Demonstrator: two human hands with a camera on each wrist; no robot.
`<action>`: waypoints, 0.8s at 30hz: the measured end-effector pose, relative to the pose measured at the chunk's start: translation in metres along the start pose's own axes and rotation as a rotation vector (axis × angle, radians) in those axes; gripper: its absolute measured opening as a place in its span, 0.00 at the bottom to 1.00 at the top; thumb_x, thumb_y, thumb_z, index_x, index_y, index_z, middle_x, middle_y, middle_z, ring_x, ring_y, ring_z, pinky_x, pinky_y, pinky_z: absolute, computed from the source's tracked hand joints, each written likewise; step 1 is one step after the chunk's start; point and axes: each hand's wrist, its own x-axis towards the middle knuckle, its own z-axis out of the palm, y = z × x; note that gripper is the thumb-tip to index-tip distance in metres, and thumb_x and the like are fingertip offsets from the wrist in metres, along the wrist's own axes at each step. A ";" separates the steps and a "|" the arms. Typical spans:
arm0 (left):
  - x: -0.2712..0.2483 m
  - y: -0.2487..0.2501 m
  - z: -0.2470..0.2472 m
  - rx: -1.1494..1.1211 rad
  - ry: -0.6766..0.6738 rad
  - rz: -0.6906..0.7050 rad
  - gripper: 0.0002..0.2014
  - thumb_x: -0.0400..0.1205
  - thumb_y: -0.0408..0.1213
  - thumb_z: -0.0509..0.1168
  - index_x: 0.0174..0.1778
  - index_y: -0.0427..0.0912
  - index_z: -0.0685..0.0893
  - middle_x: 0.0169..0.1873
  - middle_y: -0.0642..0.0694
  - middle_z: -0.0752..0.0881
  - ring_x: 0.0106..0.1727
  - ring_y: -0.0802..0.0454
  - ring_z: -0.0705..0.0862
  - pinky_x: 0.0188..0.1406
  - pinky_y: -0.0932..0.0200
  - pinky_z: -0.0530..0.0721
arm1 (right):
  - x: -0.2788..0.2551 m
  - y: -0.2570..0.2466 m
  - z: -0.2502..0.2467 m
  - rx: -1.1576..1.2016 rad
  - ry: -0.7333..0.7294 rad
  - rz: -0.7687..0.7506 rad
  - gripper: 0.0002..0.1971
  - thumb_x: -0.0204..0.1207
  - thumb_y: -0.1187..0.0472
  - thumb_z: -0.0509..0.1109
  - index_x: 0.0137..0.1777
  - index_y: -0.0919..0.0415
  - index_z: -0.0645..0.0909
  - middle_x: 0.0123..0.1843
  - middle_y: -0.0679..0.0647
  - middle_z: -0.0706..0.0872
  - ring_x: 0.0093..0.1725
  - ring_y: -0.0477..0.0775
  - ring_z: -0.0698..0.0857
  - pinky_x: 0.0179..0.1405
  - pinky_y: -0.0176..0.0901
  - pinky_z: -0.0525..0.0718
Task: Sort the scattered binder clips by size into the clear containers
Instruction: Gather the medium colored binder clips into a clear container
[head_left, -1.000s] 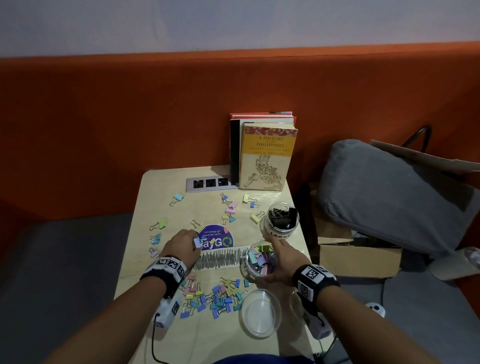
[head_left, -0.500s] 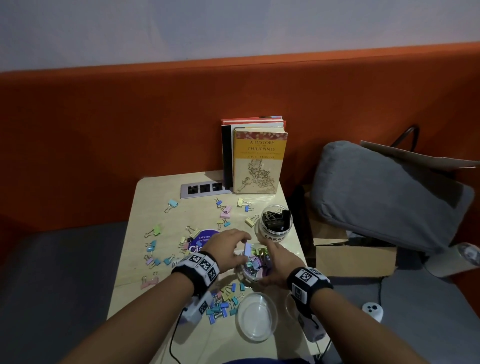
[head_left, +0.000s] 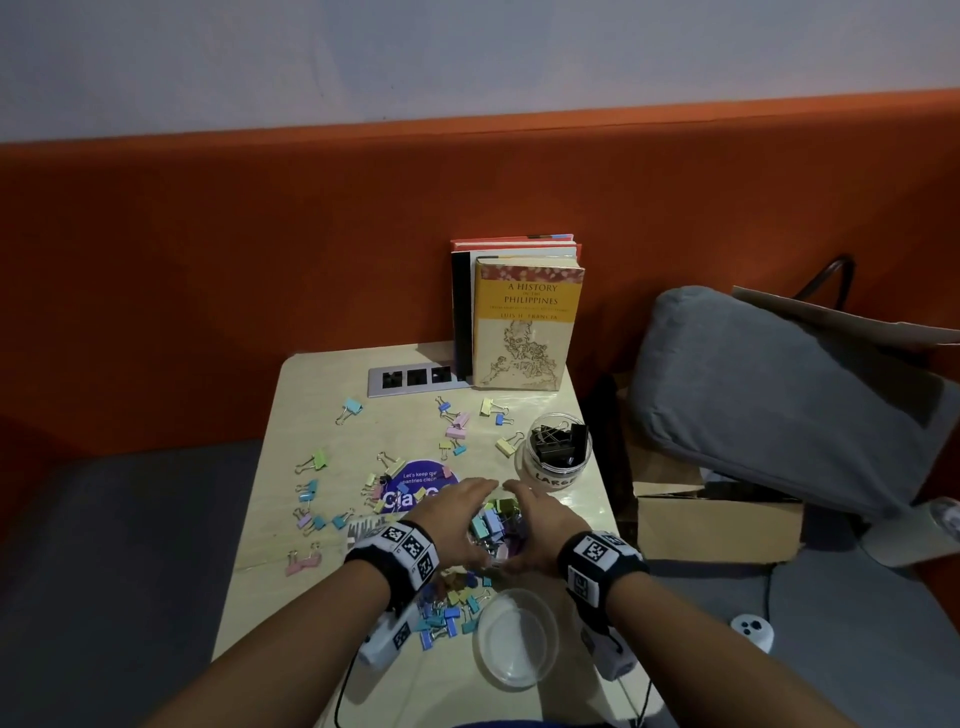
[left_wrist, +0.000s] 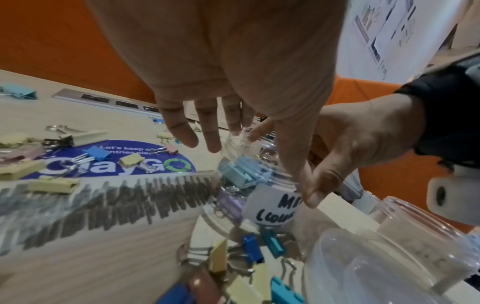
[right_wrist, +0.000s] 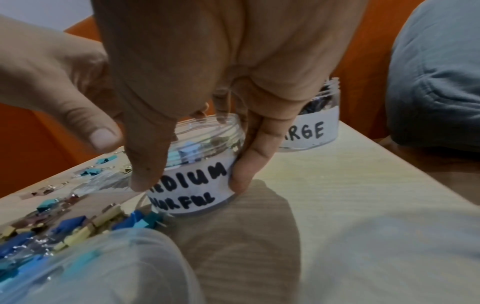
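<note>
A clear jar labelled MEDIUM COLORFUL (right_wrist: 194, 185) stands on the small wooden table (head_left: 582, 525), holding pastel binder clips (head_left: 493, 522). My right hand (head_left: 524, 514) grips its side, thumb and fingers (right_wrist: 244, 174) around the label. My left hand (head_left: 467, 501) hovers over the jar's mouth with fingers (left_wrist: 182, 131) stretched out and nothing in them. A light blue clip (left_wrist: 236, 172) lies on top inside. Small clips (head_left: 449, 608) are heaped near the front edge. A jar labelled LARGE (head_left: 558, 452) holds black clips.
Pastel clips (head_left: 457, 428) lie scattered over the table's left and back parts. An empty clear container (head_left: 514, 639) sits at the front. Books (head_left: 524, 322) and a socket strip (head_left: 410, 379) stand at the back. A cardboard box (head_left: 717, 530) and grey cushion (head_left: 779, 405) are to the right.
My left hand carried a blue clip from the table's middle to the medium jar and let it go; its fingers now spread over the mouth. The right hand kept holding the jar.
</note>
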 end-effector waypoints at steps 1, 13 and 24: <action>-0.001 -0.003 0.001 0.009 0.003 -0.010 0.53 0.71 0.53 0.79 0.87 0.52 0.54 0.85 0.50 0.60 0.83 0.48 0.63 0.80 0.46 0.68 | 0.004 -0.004 0.001 0.006 -0.007 -0.009 0.60 0.57 0.44 0.86 0.84 0.53 0.52 0.76 0.59 0.74 0.72 0.60 0.76 0.69 0.51 0.78; -0.021 -0.049 -0.005 0.050 0.114 -0.151 0.51 0.69 0.57 0.79 0.84 0.57 0.59 0.83 0.53 0.65 0.79 0.49 0.70 0.75 0.46 0.74 | 0.050 -0.031 -0.010 -0.180 0.047 0.022 0.30 0.78 0.62 0.70 0.79 0.63 0.66 0.77 0.60 0.68 0.75 0.62 0.72 0.74 0.53 0.75; -0.040 -0.064 -0.014 -0.003 0.104 -0.187 0.48 0.72 0.53 0.79 0.85 0.55 0.58 0.84 0.53 0.63 0.81 0.48 0.66 0.76 0.49 0.72 | 0.077 -0.041 -0.002 -0.261 0.038 0.173 0.36 0.75 0.59 0.71 0.80 0.62 0.58 0.79 0.62 0.62 0.77 0.70 0.66 0.74 0.63 0.73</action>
